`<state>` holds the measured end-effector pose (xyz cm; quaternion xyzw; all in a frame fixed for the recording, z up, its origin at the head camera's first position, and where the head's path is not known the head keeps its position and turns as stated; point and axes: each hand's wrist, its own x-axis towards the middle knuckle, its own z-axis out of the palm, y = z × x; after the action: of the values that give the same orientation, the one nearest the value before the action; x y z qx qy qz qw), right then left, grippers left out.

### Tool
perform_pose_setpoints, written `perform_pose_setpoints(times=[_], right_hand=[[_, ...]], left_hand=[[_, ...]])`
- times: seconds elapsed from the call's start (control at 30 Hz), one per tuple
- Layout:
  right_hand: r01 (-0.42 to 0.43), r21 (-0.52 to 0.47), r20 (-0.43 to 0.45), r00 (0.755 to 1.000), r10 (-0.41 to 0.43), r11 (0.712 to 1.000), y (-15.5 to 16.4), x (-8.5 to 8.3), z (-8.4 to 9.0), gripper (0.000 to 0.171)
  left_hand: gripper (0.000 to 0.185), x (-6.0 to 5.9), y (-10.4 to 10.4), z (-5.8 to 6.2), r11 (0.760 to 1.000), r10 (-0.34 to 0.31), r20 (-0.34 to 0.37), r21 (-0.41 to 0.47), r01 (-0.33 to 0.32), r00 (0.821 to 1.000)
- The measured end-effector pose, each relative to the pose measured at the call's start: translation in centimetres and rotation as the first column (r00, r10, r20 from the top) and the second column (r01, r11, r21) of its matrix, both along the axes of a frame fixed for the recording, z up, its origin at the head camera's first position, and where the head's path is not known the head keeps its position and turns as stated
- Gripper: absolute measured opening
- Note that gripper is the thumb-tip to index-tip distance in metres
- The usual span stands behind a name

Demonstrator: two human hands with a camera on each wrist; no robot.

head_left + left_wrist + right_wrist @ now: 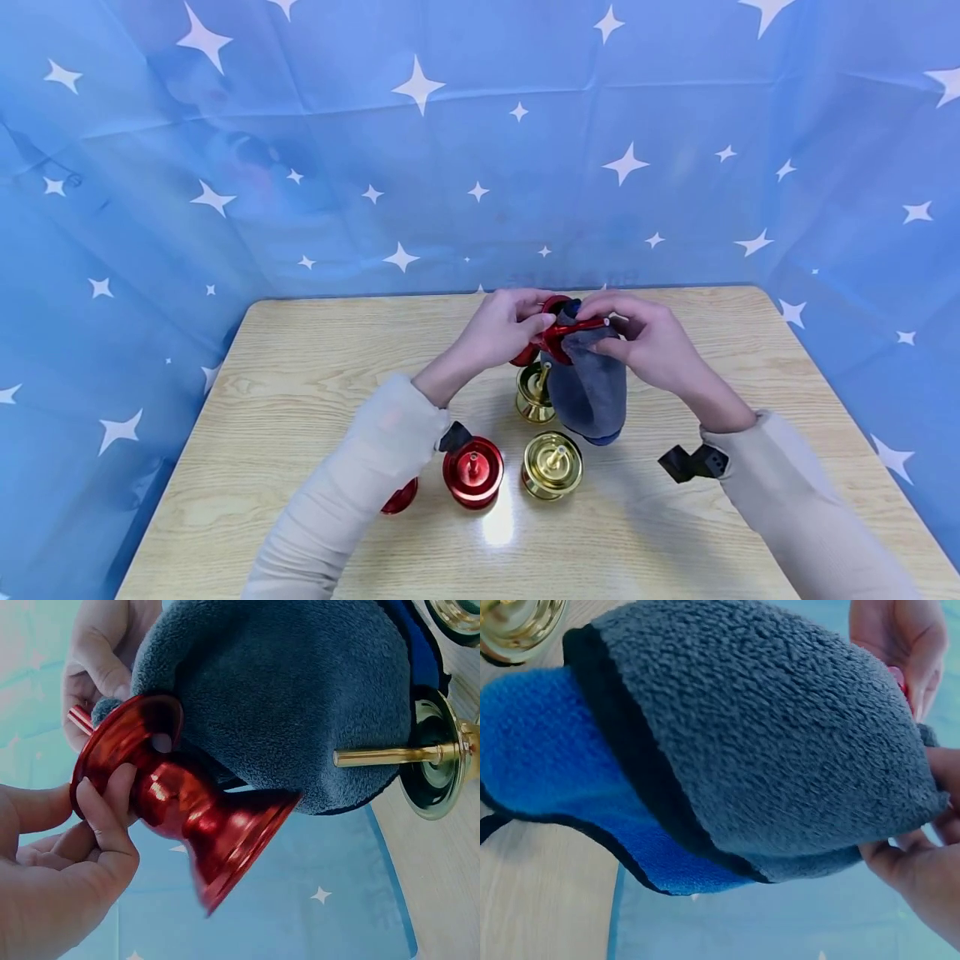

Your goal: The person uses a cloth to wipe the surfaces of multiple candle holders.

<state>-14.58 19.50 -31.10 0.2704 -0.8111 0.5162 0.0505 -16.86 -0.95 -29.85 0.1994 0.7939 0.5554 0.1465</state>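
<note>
Left hand grip curled round the red candlestick stem, lifted clear of the tabletop, seemingly steadied for rubbing. Right hand grip pinching the grey cloth against its upper cup. Below both grips, gold candlesticks.

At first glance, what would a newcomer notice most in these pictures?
Above the middle of the wooden table, the left hand grips a shiny red candlestick while the right hand holds a grey-and-blue fleece cloth against it. Below them stand two gold candlesticks and another red one, against a blue star-patterned backdrop.
</note>
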Motion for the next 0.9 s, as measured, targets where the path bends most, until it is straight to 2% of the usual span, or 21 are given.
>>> perform_pose_setpoints(times=[0.07,0.3,0.53,0.63,0.73,0.83,0.9], right_hand=[[0.010,-0.003,0.010,1.000,-0.010,1.000,0.1,0.0,-0.1,0.034],[0.027,0.031,0.006,1.000,-0.027,0.999,0.1,0.2,0.5,0.031],[0.024,0.020,-0.006,1.000,-0.023,1.000,0.3,0.8,2.1,0.029],[-0.012,-0.075,-0.006,1.000,0.011,0.997,0.6,1.0,3.0,0.031],[-0.053,-0.231,-0.011,0.999,0.051,0.971,1.2,1.2,3.9,0.037],[-0.044,-0.352,-0.021,0.999,0.039,0.935,1.7,1.3,4.5,0.043],[-0.030,-0.373,-0.047,0.999,0.013,0.927,1.8,1.2,4.3,0.045]], left_hand=[[0.032,0.0,0.1,0.0,1.000,0.006,-0.002,-0.028,-0.006,1.000],[0.034,0.2,0.4,0.3,0.985,0.053,-0.092,-0.157,-0.067,0.994],[0.031,0.3,0.5,0.3,0.982,0.104,-0.113,-0.143,-0.120,0.988],[0.030,0.1,0.5,-0.2,0.986,0.110,-0.095,-0.112,-0.121,0.989],[0.029,-0.2,0.2,-0.9,0.987,0.138,-0.058,-0.070,-0.142,0.989],[0.027,-0.4,-0.1,-1.5,0.981,0.189,-0.019,-0.028,-0.190,0.982],[0.026,-0.4,-0.1,-1.6,0.975,0.221,0.006,0.015,-0.221,0.975]])
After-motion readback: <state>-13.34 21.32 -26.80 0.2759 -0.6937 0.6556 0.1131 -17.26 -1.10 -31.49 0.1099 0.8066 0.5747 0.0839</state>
